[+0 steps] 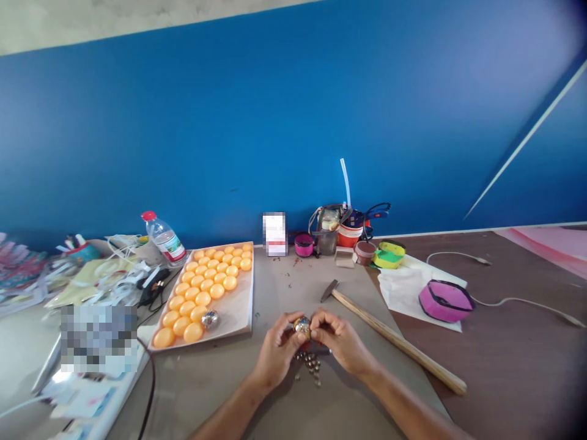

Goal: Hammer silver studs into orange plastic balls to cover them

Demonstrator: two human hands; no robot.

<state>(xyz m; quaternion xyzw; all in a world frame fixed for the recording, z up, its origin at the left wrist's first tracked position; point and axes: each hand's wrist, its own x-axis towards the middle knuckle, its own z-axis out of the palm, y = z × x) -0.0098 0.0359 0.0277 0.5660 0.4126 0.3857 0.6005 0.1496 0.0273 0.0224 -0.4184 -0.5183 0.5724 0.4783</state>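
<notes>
In front of me, my left hand (280, 343) is closed around a small ball (302, 325), orange with shiny silver pieces over much of its surface. My right hand (337, 339) is pinched at the ball's right side, thumb and fingertips together; whether a small piece sits between them is too small to see. Just under the hands, several shiny metal studs (312, 362) lie in a loose pile. To the left, a shallow tray (238, 311) holds rows of plain orange balls (182, 325) and one silver-covered ball (210, 319).
A wooden-handled hammer (398, 335) lies right of my hands. Beyond it are a pink mesh container (446, 301) on white paper and a cable. Cups, a red bucket (349, 237) and a yellow-green container (389, 255) stand by the blue wall. A bottle (166, 241) and clutter sit left.
</notes>
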